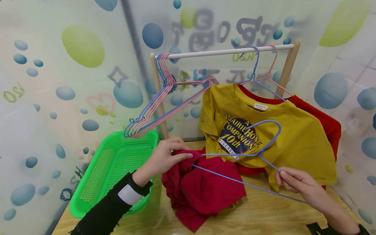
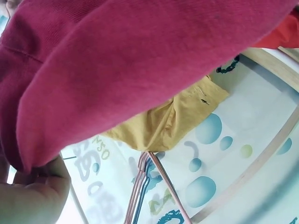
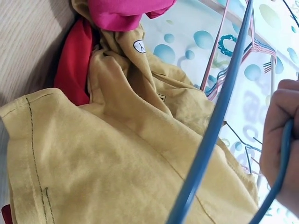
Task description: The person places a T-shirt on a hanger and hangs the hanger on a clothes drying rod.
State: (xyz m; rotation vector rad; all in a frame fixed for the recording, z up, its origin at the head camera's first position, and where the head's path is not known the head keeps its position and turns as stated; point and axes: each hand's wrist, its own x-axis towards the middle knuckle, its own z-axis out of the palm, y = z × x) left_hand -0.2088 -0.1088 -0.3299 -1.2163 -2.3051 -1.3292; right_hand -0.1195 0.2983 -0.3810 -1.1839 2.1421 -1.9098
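Observation:
My left hand (image 1: 166, 156) pinches the edge of a dark pink shirt (image 1: 212, 187) between thumb and fingers. Most of that shirt lies bunched on the table below. A blue clothes hanger (image 1: 235, 179) has its left end inside the shirt's opening, where the cloth hides it. Its hook points up, in front of the yellow T-shirt. My right hand (image 1: 299, 184) grips the hanger near its right shoulder. In the left wrist view the pink cloth (image 2: 131, 70) spreads across the top, held at its lower corner. The right wrist view has the curled right hand (image 3: 282, 144) around the blue wire.
A rack with a white rail (image 1: 205, 53) stands behind. The yellow T-shirt (image 1: 279, 143) and a red shirt (image 1: 335, 130) hang at its right; several blue and pink hangers (image 1: 155, 107) hang at its left. A green basket (image 1: 88, 182) sits left on the wooden table (image 1: 158, 215).

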